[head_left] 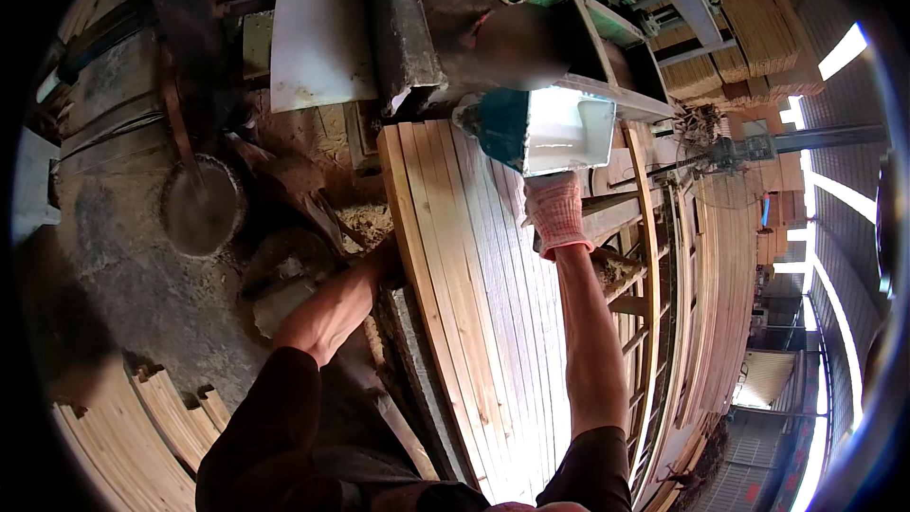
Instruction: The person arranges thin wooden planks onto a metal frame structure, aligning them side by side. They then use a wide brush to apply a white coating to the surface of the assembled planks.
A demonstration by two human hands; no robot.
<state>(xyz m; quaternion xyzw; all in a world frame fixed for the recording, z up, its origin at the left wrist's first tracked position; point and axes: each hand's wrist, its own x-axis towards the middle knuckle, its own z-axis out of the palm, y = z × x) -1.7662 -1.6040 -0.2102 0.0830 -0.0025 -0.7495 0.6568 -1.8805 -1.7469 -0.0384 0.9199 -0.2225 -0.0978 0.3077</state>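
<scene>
Reaching fwd, gloved R hand (pixel 554 213) by lamp (pixel 569 128), L hand (pixel 387 261) by boards (pixel 455 246), can't tell grips

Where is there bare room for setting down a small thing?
The pale boards are bare left of the right forearm; so is some concrete floor between the round disc and stacked boards, lower left. Crowded: around the gloved right hand, near the blue-and-white box.

I see a reddish-pink, white-flecked knit glove (pixel 559 214) on the right hand (pixel 554 197). Below the glove, a bare forearm (pixel 590 332) meets a dark right sleeve (pixel 597 465); lower left of it, the left sleeve (pixel 263 408) is dark too.
</scene>
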